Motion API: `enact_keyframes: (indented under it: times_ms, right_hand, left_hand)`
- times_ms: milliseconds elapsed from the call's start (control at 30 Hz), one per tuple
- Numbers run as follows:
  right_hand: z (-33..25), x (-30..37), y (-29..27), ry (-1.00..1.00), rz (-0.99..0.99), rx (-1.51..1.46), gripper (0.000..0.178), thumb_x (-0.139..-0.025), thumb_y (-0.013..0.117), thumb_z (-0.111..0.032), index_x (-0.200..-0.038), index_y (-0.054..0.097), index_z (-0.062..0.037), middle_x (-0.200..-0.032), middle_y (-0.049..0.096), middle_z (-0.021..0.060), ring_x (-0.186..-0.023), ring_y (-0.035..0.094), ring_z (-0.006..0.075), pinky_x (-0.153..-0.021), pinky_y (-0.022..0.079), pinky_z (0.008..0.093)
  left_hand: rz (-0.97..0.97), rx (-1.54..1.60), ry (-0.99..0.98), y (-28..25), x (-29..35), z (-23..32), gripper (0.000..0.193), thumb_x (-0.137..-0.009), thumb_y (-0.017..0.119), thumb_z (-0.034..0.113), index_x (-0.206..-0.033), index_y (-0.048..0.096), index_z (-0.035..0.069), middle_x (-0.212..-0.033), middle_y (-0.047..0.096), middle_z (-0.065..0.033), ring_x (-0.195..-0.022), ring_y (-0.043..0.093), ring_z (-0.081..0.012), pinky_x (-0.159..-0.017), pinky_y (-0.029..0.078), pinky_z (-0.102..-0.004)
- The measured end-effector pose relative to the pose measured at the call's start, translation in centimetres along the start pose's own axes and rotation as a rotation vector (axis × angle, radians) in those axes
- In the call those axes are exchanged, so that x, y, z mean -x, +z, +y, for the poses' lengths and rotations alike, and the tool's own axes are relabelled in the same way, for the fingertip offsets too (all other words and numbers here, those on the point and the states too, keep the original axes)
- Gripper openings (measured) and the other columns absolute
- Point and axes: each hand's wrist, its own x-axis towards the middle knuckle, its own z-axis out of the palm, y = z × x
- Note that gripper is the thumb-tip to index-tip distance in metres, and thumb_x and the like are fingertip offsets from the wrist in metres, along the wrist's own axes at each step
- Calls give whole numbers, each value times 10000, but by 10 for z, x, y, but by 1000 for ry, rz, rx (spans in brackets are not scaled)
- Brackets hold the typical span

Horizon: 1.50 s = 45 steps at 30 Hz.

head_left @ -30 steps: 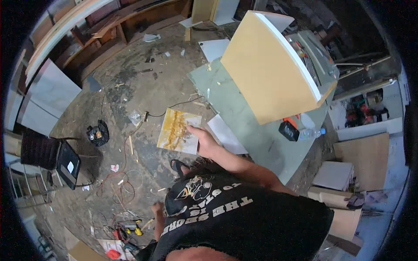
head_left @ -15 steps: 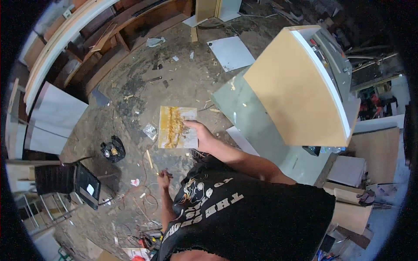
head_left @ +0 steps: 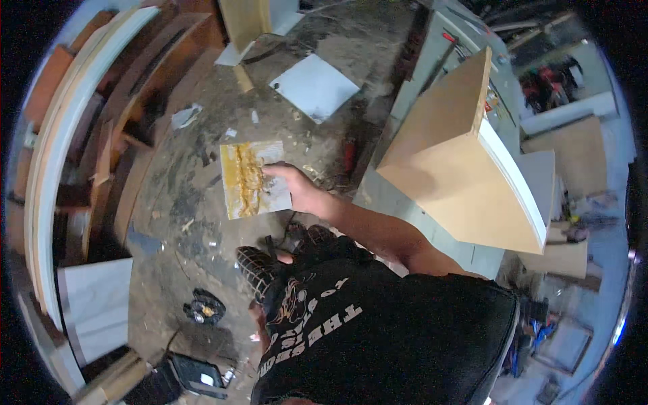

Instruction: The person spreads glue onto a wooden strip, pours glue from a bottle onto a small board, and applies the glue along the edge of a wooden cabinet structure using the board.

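My right hand [head_left: 293,187] holds up a small flat square board [head_left: 233,192] by its right edge, with the thumb on top. Thick amber, glue-like paste lies in ridges across the board's left and middle, while the right part is pale and streaked. Low at the side of the black shirt, my left hand [head_left: 256,317] shows only in part and is blurred; its fingers cannot be made out. Below the board are my feet in dark checked footwear [head_left: 260,270].
A large tan cabinet piece [head_left: 439,155] with a white edge stands on a grey-green worktop [head_left: 378,192] at right. On the littered floor lie a white panel [head_left: 315,88] and a black bundle [head_left: 204,307]. Wooden shelving [head_left: 135,128] lines the left; an open black case [head_left: 196,374] is below.
My view has turned and shifted, so the surroundings sit differently. The board in my right hand appears further left and slightly tilted. My left hand has dropped closer to my body and is mostly hidden.
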Motion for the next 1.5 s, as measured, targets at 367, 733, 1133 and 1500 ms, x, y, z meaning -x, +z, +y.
enact_keyframes:
  times_ms: [367,733,1133,1500]
  right_hand:
    - [-44,-76,-5,-544,365,-69,463,-909,688,-146,-1344,573,-37,-1235,661,119,-1129,657,259,-976,543,426]
    - [-89,-63,22,-940,580,-330,453,-957,611,-280,-1354,550,-71,-1291,653,112,-1113,677,317,-963,563,492]
    - [-135,-62,-41,-1135,825,-461,510,-956,629,-281,-1387,540,-24,-1301,644,138,-1135,649,300,-1025,508,469]
    - [-98,-61,-49,-1375,845,-646,538,-996,537,-299,-1430,445,6,-1308,635,234,-1168,664,362,-1016,536,511]
  left_hand:
    - [-572,-237,827,65,-272,364,234,-1018,630,223,-1106,631,6,-982,619,-2,-866,573,-128,-759,496,-287]
    - [-2334,-413,1118,280,149,866,491,-885,710,493,-1106,688,55,-1093,679,-85,-958,646,-159,-871,553,-399]
    - [-2339,-865,1057,445,109,807,597,-858,709,549,-1169,647,44,-1053,666,-75,-919,627,-159,-833,534,-391]
    - [-2470,-1052,948,568,130,784,698,-833,709,600,-1228,610,34,-1015,653,-66,-883,611,-159,-798,517,-383]
